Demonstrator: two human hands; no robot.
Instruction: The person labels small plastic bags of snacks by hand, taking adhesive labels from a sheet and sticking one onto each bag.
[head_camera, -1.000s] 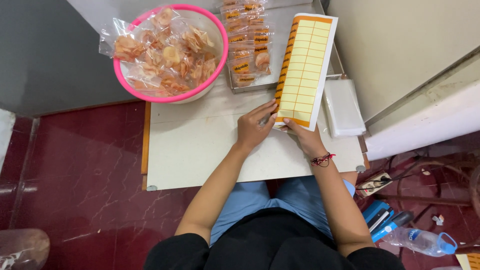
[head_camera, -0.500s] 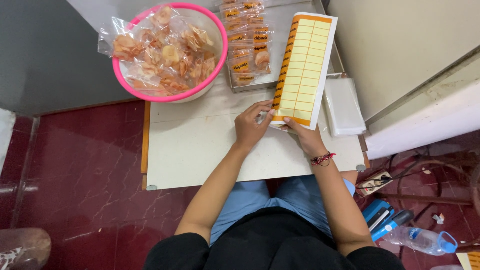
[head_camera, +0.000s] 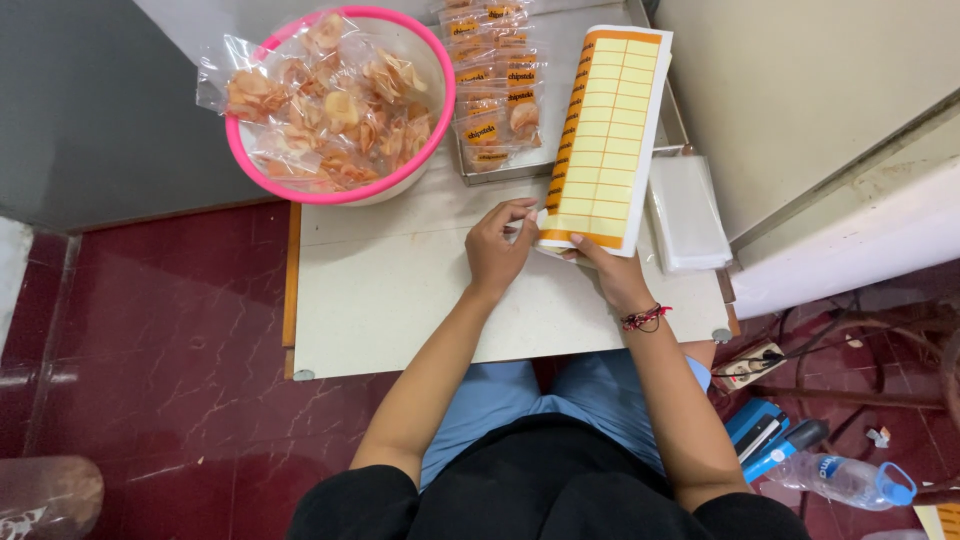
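Right hand (head_camera: 598, 262) grips label sheet (head_camera: 603, 135) at bottom edge, sheet tilted up off bench (head_camera: 400, 300). Left hand (head_camera: 497, 248), fingers curled, pinches sheet's lower-left corner. Both forearms extended forward.

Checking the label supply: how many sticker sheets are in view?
1: the yellow-and-orange sticker sheet held over the table by the right hand, left hand at its lower corner. Others may be hidden.
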